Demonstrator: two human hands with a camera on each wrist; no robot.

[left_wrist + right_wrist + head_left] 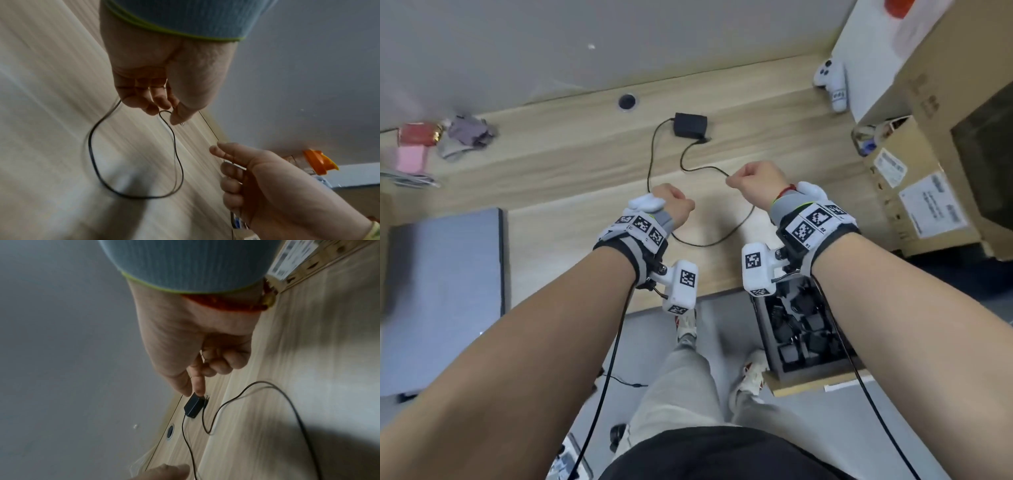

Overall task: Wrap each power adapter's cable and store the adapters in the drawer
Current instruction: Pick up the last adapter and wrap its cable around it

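A black power adapter [690, 125] [193, 405] lies on the wooden desk [551, 164], toward its far edge. Its thin black cable [709, 242] runs from the adapter to both hands and sags in a loop [92, 162] between them. My left hand [681, 205] [172, 112] is curled and pinches one part of the cable. To its right, my right hand [736, 180] [195, 391] pinches another part between thumb and forefinger. Both hands are raised above the desk, nearer me than the adapter. The open drawer [768, 329], below the desk at the right, holds several black adapters.
A grey laptop [445, 294] lies at the left. Cardboard boxes [928, 171] fill the right side, with a white game controller [830, 82] beside them. A cable hole [627, 101] sits near the wall. A red can [417, 133] and grey cloth [469, 135] lie far left.
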